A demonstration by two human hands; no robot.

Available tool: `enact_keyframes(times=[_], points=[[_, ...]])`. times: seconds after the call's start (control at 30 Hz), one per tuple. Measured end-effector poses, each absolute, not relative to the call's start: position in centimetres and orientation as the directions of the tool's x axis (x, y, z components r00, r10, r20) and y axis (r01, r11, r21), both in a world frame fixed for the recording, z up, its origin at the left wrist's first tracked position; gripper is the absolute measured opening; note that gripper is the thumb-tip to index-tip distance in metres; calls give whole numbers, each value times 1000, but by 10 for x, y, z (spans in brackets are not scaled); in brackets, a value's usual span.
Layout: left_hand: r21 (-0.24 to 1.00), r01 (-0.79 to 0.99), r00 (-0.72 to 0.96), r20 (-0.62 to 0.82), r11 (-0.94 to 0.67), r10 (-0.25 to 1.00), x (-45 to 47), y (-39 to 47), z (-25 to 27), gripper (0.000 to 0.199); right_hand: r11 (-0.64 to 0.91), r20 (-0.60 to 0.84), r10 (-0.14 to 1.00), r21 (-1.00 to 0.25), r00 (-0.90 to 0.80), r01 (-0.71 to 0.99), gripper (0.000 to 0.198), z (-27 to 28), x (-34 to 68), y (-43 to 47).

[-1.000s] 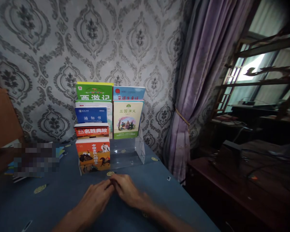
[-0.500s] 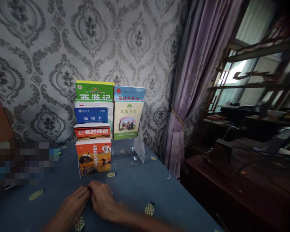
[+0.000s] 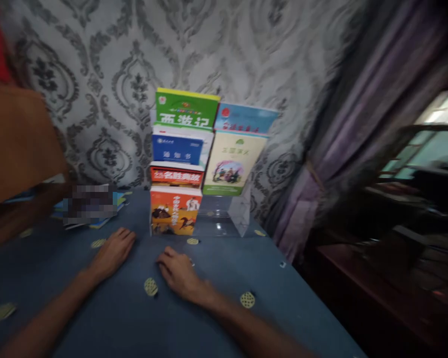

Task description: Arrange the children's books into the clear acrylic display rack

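Observation:
My left hand (image 3: 115,252) rests low over the blue tablecloth, its fingers extended and holding nothing. It is nearest to a blurred-out pile of books or booklets (image 3: 110,214). Closer to the rack is my right hand (image 3: 181,272), empty, with loosely bent fingers and the thumb apart. A clear tiered display rack (image 3: 242,214) stands beyond both hands. On its left side are a green book (image 3: 186,107), a blue booklet (image 3: 177,149), a red-covered book (image 3: 179,176) and an orange book (image 3: 175,214). Its right side holds a light-blue book (image 3: 242,119) and a cream-and-green book (image 3: 229,164).
Patterned wallpaper (image 3: 134,59) covers the wall behind the rack. A brown box-like object (image 3: 18,144) stands at the left. The table (image 3: 216,318) has a pineapple-print cloth; a purple curtain (image 3: 321,164) and dark furniture (image 3: 388,283) lie beyond its right edge.
My hands, together before, have separated, the left moving toward the pile. The view has turned left, so the rack appears further right and higher. The books in the rack look unchanged.

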State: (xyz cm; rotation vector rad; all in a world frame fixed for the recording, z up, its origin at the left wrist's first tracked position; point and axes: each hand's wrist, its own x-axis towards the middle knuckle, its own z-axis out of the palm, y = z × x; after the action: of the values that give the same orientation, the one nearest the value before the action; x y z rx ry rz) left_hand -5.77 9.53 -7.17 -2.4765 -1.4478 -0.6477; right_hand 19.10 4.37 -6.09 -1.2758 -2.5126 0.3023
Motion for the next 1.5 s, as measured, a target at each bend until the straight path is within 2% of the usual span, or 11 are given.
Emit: enact_keyframes(times=[0.13, 0.23, 0.47, 0.63, 0.73, 0.83, 0.97, 1.27, 1.43, 1.5], points=[[39, 922, 323, 466, -384, 823, -75, 98, -64, 31, 586, 181, 806, -370, -563, 721, 26, -64, 189, 46], [45, 963, 207, 506, -265, 838, -89, 101, -63, 30, 592, 170, 800, -371, -575, 715, 27, -65, 188, 46], [58, 998, -47, 573, 17, 818, -117, 107, -49, 48, 593, 161, 801, -347, -576, 727, 27, -62, 187, 43], [18, 989, -142, 446, 150, 884, -139, 118, -39, 71, 593, 152, 798, -364, -583, 718, 28, -61, 187, 43], [35, 988, -150, 368, 148, 918, -147, 122, -32, 75, 589, 138, 801, -359, -583, 724, 28, -61, 187, 44], [65, 989, -144, 349, 129, 926, -153, 123, -25, 76, 592, 138, 799, -354, -585, 724, 28, -60, 187, 44], [58, 994, -108, 331, 93, 937, -164, 122, -23, 68, 582, 125, 805, -355, -580, 732, 28, -58, 187, 43], [-63, 997, 53, 363, -32, 930, -193, 112, -42, 40, 579, 114, 808, -334, -578, 744, 26, -55, 186, 41], [-270, 954, 239, 412, -133, 879, -192, 111, -46, 35, 575, 106, 810, -332, -576, 748, 28, -54, 186, 41], [-304, 941, 268, 410, -147, 872, -192, 113, -43, 34, 575, 108, 811, -327, -575, 750, 29, -54, 186, 41]])
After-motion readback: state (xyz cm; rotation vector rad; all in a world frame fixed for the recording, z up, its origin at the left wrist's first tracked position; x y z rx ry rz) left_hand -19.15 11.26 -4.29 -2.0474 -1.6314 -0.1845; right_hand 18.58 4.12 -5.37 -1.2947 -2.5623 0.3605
